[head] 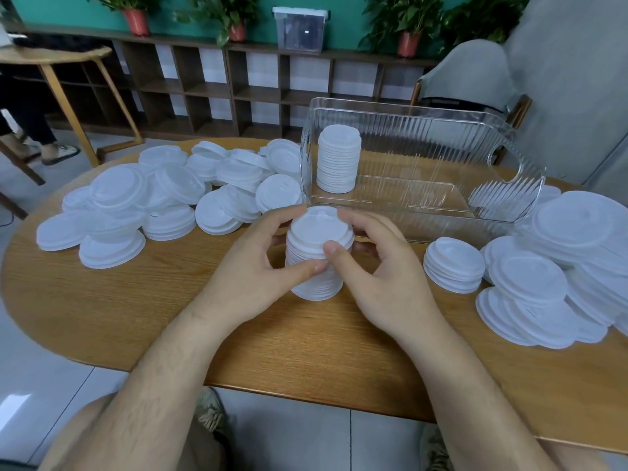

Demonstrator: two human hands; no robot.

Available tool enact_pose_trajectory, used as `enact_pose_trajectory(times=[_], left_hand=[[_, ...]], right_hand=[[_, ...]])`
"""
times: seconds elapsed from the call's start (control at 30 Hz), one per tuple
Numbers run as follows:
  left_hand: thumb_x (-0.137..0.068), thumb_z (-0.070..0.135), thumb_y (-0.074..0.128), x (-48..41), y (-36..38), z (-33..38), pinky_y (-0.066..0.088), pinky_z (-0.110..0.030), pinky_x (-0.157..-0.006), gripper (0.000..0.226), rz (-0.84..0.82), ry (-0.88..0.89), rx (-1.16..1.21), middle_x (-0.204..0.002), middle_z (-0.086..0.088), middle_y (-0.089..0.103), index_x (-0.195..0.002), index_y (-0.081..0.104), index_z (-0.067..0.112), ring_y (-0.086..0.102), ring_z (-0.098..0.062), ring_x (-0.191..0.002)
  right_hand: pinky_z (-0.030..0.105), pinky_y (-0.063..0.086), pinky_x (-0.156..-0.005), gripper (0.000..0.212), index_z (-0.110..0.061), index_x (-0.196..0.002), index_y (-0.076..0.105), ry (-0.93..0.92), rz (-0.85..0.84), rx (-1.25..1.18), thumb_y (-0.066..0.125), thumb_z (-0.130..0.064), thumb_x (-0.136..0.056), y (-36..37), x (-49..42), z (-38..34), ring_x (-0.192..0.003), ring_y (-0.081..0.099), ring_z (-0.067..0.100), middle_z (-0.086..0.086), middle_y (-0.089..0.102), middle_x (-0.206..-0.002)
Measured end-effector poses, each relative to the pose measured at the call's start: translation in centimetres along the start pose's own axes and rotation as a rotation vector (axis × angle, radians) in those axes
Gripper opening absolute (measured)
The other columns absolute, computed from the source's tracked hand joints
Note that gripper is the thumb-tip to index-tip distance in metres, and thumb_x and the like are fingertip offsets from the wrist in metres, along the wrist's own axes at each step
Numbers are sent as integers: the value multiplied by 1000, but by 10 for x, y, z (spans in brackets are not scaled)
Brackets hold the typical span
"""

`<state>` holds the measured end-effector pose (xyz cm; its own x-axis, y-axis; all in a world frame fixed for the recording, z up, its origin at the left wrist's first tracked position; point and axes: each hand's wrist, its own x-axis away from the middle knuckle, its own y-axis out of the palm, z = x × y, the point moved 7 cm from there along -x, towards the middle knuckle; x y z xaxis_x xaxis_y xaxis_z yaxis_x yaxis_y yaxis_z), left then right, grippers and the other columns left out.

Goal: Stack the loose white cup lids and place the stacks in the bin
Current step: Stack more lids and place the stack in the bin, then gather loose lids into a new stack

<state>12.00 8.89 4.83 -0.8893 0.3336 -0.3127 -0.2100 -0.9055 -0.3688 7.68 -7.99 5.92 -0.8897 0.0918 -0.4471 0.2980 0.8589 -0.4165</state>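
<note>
A tall stack of white cup lids [317, 232] stands on the wooden table [136, 307] at its middle, just in front of the clear ribbed bin [424, 147]. My left hand [258, 266] grips the stack from the left, thumb on its front. My right hand [377, 266] grips it from the right, thumb on the top lid's rim. Inside the bin, at its left end, stands another stack of lids [338, 158]. Loose white lids [163, 202] lie heaped on the left of the table, and more loose lids [560, 266] on the right.
A short stack of lids [453, 265] sits right of my hands. Behind the table are a dark shelf unit [210, 83] with potted plants, a grey covered chair [475, 76] and another wooden table [51, 59] where a person's legs [37, 130] show.
</note>
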Motion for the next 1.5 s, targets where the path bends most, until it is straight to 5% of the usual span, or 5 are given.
enact_pose_trajectory(times=[0.2, 0.57, 0.87, 1.17, 1.5], left_hand=[[-64, 49, 92, 4, 6, -24, 31, -27, -114, 116, -202, -93, -269, -144, 34, 36, -153, 18, 48, 34, 5, -136], [-66, 57, 85, 8, 17, -13, 46, -39, -106, 93, -96, -49, -304, -133, 26, 54, -145, 38, 41, 49, -4, -125], [-73, 43, 87, -82, 41, 96, 42, -10, -65, 72, -54, 81, -237, -112, 23, 59, -130, 45, 33, 57, 10, -93], [-65, 28, 93, -187, 109, 49, 50, -24, -73, 83, -156, -91, -204, -113, 10, 59, -128, 40, 21, 60, -8, -101], [-38, 38, 99, -212, 131, -19, 55, -40, -89, 99, -262, -263, -272, -112, 9, 64, -123, 51, 23, 62, -16, -105]], right_hand=[[39, 46, -108, 34, -18, -130, 67, -148, -18, 160, 65, -29, -97, 0, 1, -9, -135, 47, 10, -9, 48, -143], [33, 48, -104, 42, -23, -131, 66, -59, -107, 179, 71, -38, -92, -16, -4, -20, -130, 48, 0, -19, 46, -143], [26, 46, -105, 38, -26, -127, 68, -166, 15, 282, 70, -40, -92, -125, -80, -65, -124, 52, 3, -16, 51, -138], [10, 46, -80, 39, -25, -129, 65, 96, -37, 285, 73, -33, -92, -149, -155, 25, -111, 58, 9, -9, 52, -132], [34, 49, -104, 36, -29, -128, 66, 185, -161, 313, 70, -32, -92, -118, -168, 101, -119, 57, 14, -8, 52, -136]])
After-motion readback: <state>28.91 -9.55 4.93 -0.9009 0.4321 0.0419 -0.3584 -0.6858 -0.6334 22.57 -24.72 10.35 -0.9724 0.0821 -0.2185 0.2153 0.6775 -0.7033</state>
